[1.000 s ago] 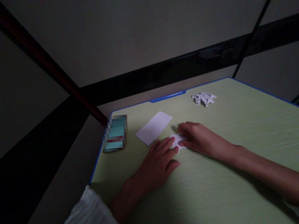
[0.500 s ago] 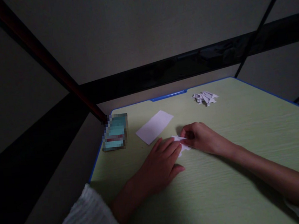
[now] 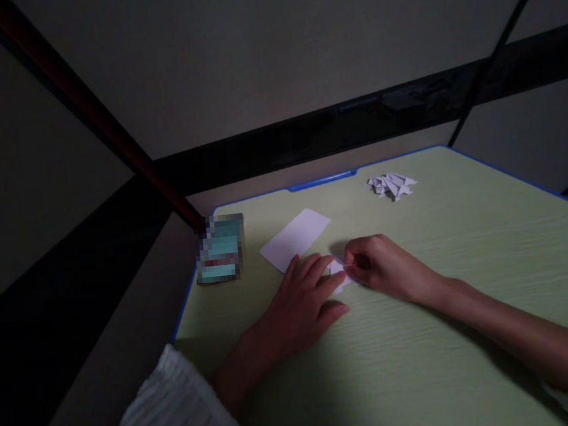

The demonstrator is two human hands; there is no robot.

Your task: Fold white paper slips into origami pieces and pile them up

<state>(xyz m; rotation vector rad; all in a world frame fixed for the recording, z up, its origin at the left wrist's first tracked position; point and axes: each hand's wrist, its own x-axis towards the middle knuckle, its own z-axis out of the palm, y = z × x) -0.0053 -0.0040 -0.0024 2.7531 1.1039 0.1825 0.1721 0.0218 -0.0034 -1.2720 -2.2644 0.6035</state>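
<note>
A small folded piece of white paper (image 3: 338, 273) lies on the pale green table (image 3: 427, 346), between my two hands. My left hand (image 3: 302, 301) lies flat with its fingers stretched out, the fingertips pressing on the paper's left side. The fingers of my right hand (image 3: 382, 267) are curled and pinch the paper's right edge. Most of the paper is hidden under the fingers.
A flat white sheet (image 3: 295, 239) lies just beyond my left hand. A teal box (image 3: 220, 248), its face blurred out, sits at the table's left edge. A heap of folded white paper pieces (image 3: 392, 184) rests near the far edge. The blue-rimmed table stands against a dim wall.
My right hand went from lying flat on the small paper to curling and pinching its edge. My left hand shifted slightly forward over the paper.
</note>
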